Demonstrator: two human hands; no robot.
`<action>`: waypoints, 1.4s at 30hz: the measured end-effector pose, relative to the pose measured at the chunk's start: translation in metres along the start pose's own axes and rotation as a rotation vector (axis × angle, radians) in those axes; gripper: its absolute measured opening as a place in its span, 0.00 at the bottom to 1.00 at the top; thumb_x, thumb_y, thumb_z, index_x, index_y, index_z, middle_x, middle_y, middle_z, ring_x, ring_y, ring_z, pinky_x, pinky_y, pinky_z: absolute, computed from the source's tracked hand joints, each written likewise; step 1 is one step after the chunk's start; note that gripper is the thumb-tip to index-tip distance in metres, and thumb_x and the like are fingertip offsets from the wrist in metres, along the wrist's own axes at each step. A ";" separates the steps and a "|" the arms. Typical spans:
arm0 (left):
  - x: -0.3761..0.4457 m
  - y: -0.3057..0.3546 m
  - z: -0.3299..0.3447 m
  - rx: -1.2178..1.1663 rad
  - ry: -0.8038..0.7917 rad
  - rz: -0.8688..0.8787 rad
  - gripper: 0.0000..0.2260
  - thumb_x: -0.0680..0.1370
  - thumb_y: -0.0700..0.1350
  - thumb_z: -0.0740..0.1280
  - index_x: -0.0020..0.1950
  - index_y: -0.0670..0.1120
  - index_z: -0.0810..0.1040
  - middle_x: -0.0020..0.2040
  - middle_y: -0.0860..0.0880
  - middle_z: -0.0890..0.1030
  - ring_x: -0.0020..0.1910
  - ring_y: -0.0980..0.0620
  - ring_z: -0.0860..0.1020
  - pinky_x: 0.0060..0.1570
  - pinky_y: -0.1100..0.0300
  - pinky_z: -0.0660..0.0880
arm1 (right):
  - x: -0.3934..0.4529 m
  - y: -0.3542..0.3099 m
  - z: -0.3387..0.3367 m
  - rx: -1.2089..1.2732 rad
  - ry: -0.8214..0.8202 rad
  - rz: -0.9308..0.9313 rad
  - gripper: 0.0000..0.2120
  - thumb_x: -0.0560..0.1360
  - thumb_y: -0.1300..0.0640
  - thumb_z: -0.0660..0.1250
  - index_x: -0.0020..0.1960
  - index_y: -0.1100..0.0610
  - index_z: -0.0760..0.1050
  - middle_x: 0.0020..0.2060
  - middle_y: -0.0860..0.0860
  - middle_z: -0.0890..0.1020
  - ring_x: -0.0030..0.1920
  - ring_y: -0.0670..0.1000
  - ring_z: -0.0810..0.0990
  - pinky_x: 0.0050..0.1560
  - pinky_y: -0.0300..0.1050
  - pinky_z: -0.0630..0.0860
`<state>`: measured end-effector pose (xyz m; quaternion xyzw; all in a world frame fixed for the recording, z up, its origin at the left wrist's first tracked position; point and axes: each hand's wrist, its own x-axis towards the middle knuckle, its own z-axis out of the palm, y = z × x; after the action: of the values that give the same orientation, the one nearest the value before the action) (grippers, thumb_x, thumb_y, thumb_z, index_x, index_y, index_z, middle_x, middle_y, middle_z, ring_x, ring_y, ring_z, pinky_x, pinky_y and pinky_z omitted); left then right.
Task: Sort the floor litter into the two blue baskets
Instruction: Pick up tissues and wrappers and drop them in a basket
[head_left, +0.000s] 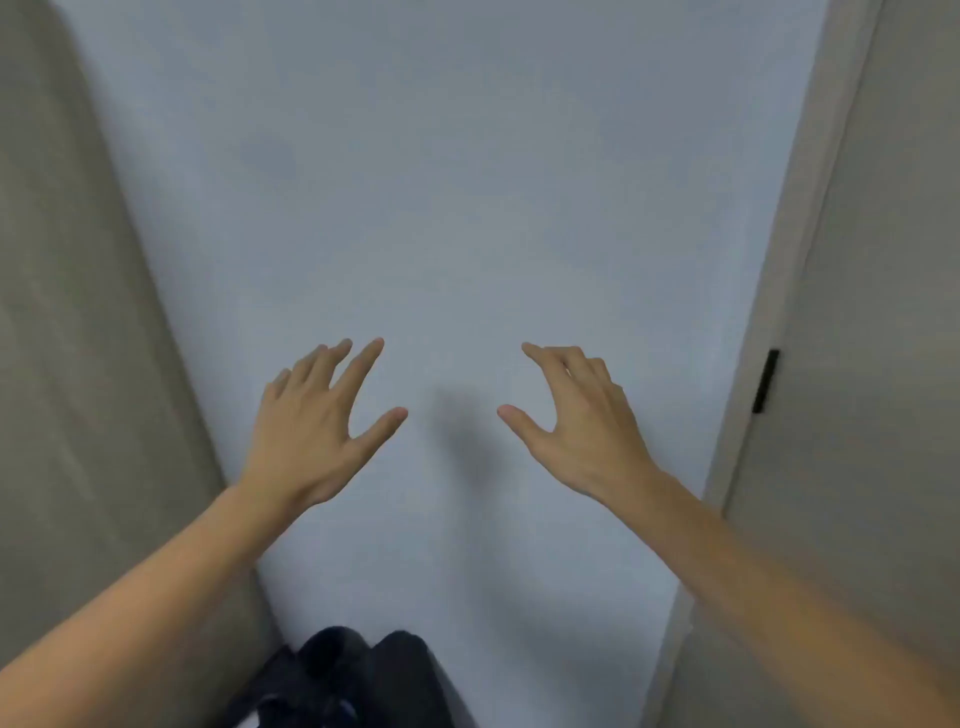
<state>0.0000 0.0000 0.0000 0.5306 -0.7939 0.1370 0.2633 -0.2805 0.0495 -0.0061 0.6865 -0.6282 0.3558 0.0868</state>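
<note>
Both our hands hang empty, holding nothing: our left hand (317, 421) has its fingers spread wide, our right hand (576, 415) has its fingers curled loosely with the thumb out, and a clear gap lies between the two. No litter and neither blue basket is in view, so we cannot tell where they lie; the floor (441, 208) under our hands is bare.

We judge the step in hand to be a search. To do it well we should lift and turn our gaze along the passage until a piece of litter or a basket shows, keep the hands loose and ready, and pick a basket only once we know what kind of scrap we have.

On the left a beige wall (62, 312) runs beside us. In the middle the floor is pale grey, smooth and matt, with dark trousers (358, 675) at the bottom edge. On the right stands a door (883, 364) with a black latch (766, 380) on its edge
</note>
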 end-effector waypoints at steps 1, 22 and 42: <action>-0.012 -0.008 -0.005 0.011 -0.024 -0.029 0.35 0.78 0.73 0.50 0.82 0.60 0.55 0.78 0.48 0.66 0.77 0.43 0.64 0.72 0.42 0.65 | 0.000 -0.009 0.010 0.037 -0.012 -0.037 0.34 0.77 0.34 0.63 0.78 0.44 0.61 0.71 0.43 0.68 0.69 0.51 0.67 0.67 0.51 0.69; -0.583 -0.204 -0.295 0.544 0.070 -1.062 0.34 0.78 0.71 0.53 0.82 0.59 0.56 0.75 0.47 0.68 0.73 0.43 0.68 0.65 0.42 0.69 | -0.256 -0.537 0.146 0.710 -0.551 -0.888 0.33 0.77 0.36 0.65 0.78 0.44 0.61 0.70 0.44 0.69 0.68 0.51 0.68 0.67 0.53 0.71; -0.874 -0.293 -0.372 0.641 0.101 -1.486 0.35 0.77 0.72 0.52 0.82 0.59 0.56 0.72 0.48 0.71 0.71 0.47 0.69 0.63 0.43 0.71 | -0.475 -0.828 0.216 0.860 -0.783 -1.240 0.31 0.76 0.36 0.65 0.76 0.44 0.63 0.67 0.45 0.71 0.65 0.50 0.70 0.62 0.51 0.73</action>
<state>0.6297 0.7412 -0.2045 0.9622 -0.1435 0.1708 0.1561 0.5869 0.4698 -0.1761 0.9534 0.0668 0.1884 -0.2259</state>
